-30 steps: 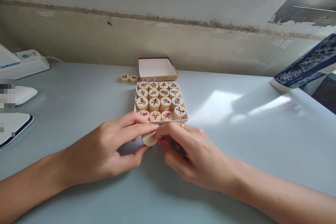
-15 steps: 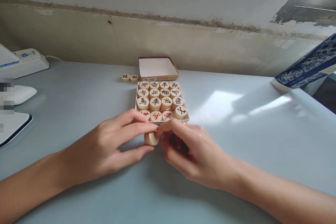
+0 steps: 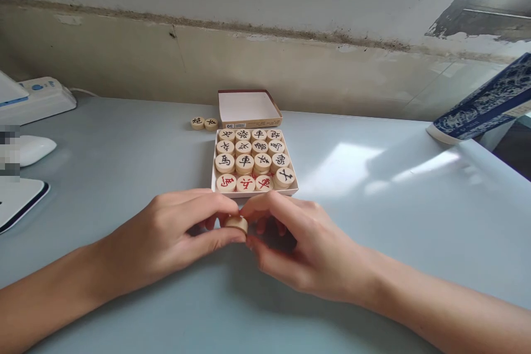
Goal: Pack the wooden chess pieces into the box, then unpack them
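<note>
A round wooden chess piece [image 3: 237, 224] is pinched between the fingertips of both hands, just above the grey table [image 3: 124, 155]. My left hand [image 3: 174, 238] grips it from the left with thumb and forefinger. My right hand [image 3: 298, 249] grips it from the right, fingers curled. Just behind my hands lies an open box [image 3: 254, 191] filled with several round pieces marked with black and red characters. The box's empty lid [image 3: 249, 108] lies behind it, inside up.
Two loose pieces [image 3: 204, 123] lie left of the lid. White devices [image 3: 37, 100] and a white rounded object [image 3: 31, 149] sit at the left edge. A blue patterned book [image 3: 481, 105] overhangs the right side. A wall closes off the back.
Both hands have drawn slightly toward me and lower, away from the box. The piece between them has turned from standing on edge to lying nearly flat.
</note>
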